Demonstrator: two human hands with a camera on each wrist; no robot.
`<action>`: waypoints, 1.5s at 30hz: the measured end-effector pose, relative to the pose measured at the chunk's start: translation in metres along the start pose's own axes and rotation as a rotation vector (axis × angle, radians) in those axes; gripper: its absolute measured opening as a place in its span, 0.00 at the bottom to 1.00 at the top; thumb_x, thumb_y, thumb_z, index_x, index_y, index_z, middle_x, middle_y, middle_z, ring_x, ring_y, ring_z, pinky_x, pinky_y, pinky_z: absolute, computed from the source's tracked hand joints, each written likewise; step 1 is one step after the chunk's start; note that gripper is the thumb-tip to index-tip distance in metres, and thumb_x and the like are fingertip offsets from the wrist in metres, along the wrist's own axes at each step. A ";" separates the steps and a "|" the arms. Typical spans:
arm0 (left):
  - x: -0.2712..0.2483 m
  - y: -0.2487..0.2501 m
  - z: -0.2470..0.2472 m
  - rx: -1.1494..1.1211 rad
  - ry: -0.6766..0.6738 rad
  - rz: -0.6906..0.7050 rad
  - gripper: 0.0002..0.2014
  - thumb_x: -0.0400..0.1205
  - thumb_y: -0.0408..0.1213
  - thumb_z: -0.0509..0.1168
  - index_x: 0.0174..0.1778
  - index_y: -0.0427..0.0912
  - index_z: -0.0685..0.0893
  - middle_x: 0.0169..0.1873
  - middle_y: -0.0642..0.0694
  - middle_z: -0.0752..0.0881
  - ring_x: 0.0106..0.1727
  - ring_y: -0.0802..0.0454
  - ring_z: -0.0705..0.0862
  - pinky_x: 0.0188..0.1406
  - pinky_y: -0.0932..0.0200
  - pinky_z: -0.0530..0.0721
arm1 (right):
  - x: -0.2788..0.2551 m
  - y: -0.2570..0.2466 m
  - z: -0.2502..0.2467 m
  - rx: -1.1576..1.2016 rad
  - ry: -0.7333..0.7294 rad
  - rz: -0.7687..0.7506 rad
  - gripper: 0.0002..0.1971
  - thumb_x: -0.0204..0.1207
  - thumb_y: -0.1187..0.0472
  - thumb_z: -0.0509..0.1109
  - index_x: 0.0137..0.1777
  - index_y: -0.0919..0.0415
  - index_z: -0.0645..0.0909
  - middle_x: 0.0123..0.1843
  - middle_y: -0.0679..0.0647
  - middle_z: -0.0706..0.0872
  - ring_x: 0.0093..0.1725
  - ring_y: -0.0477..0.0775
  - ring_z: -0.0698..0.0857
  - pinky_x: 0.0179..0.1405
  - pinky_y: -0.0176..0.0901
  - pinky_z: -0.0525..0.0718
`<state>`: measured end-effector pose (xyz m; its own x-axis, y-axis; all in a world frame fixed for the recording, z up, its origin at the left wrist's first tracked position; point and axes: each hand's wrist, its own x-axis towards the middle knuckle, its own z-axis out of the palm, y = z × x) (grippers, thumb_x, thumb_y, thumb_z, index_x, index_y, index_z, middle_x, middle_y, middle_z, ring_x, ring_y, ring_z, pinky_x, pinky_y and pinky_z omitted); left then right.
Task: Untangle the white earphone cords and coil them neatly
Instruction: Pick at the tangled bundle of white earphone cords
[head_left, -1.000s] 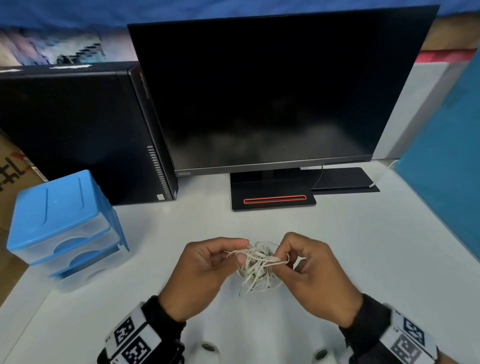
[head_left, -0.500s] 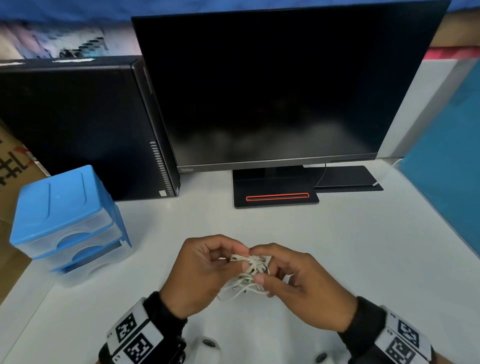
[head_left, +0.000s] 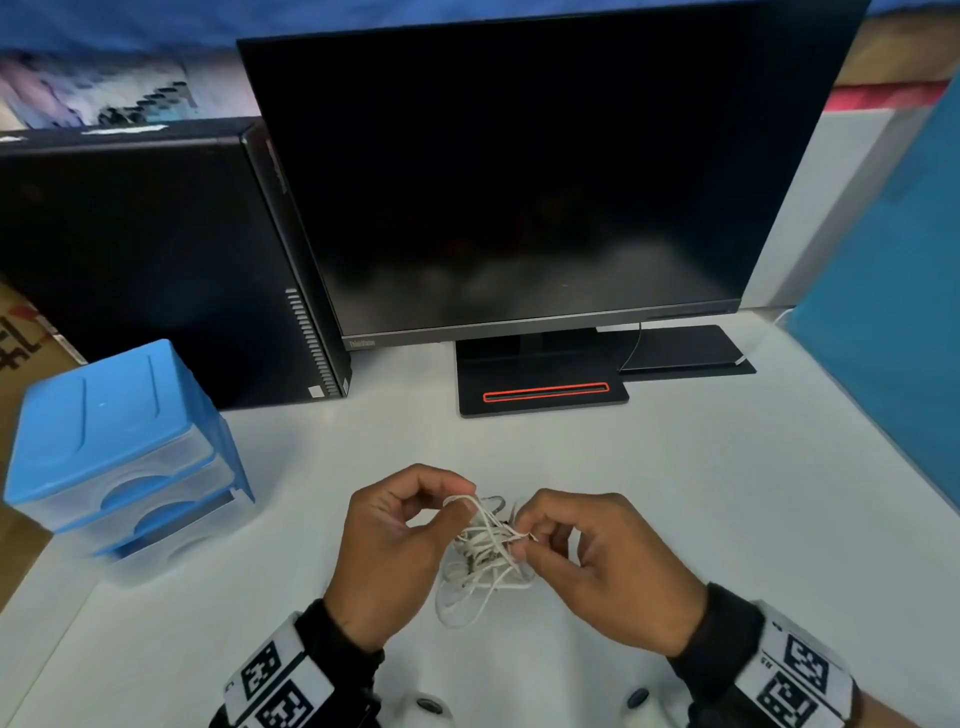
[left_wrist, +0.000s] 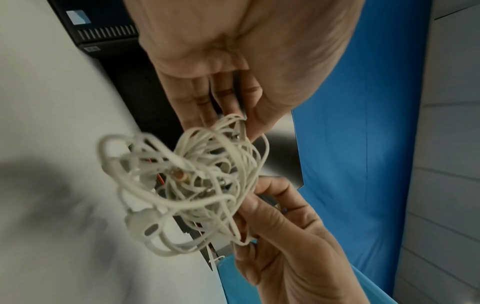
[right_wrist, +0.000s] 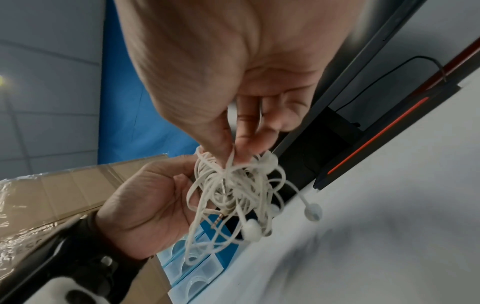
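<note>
Drawers first: one small blue drawer unit (head_left: 111, 447) on the desk (head_left: 675, 493) at left, two clear drawer fronts visible; contents can't be made out.

Counts: one tangle of white earphone cords (head_left: 485, 551), held between both hands just above the desk, near the front edge. Wrist views show at least two earbuds (right_wrist: 253, 229) dangling from it and one gold-tipped jack plug (right_wrist: 218, 222) buried in the loops. Can't tell how many separate cords are in it.

Grip state: left hand (head_left: 395, 545) has thumb and forefinger pinched on a loop at the top of the tangle, other fingers curled. Right hand (head_left: 602, 566) pinches a strand on the tangle's right side between thumb and fingertips. One loose loop hangs below, toward the person. Cords not yet separated, no coil.

Both wrists wear bands with black-and-white square markers.

Surface: white desk. Behind the hands, one dark monitor (head_left: 545, 182) on a black stand with a red line (head_left: 545, 392) in its base; one black PC tower (head_left: 156, 260) to its left, behind the drawer unit; a flat black slab (head_left: 680, 348) right of the stand, with a thin cable at it. Blue panel (head_left: 883, 338) along the right edge, blue backdrop behind. Cardboard at far left.
</note>
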<state>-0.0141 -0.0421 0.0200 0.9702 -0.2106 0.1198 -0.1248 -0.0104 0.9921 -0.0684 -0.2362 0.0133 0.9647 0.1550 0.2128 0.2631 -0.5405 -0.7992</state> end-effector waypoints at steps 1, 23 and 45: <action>0.000 -0.001 0.001 -0.018 0.021 -0.007 0.04 0.67 0.32 0.73 0.35 0.45 0.90 0.34 0.41 0.90 0.39 0.46 0.87 0.45 0.52 0.85 | 0.000 0.000 0.000 -0.002 -0.001 0.008 0.04 0.76 0.51 0.73 0.48 0.45 0.82 0.33 0.44 0.85 0.30 0.51 0.81 0.32 0.47 0.84; -0.003 -0.007 0.002 -0.122 -0.217 0.008 0.08 0.73 0.28 0.69 0.42 0.45 0.90 0.36 0.41 0.91 0.39 0.45 0.90 0.43 0.58 0.86 | 0.004 0.007 -0.010 0.047 -0.078 0.096 0.08 0.82 0.63 0.68 0.44 0.49 0.83 0.37 0.46 0.84 0.33 0.47 0.81 0.33 0.40 0.80; -0.010 -0.027 0.009 0.256 -0.476 -0.031 0.12 0.79 0.41 0.72 0.58 0.56 0.86 0.52 0.58 0.90 0.57 0.61 0.86 0.65 0.53 0.80 | 0.010 -0.016 -0.018 1.098 -0.038 0.235 0.12 0.76 0.67 0.66 0.59 0.63 0.82 0.36 0.63 0.84 0.51 0.64 0.89 0.43 0.49 0.89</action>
<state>-0.0219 -0.0482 -0.0082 0.7800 -0.6258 0.0022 -0.2022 -0.2487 0.9472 -0.0627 -0.2413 0.0383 0.9834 0.1809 -0.0104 -0.0938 0.4592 -0.8834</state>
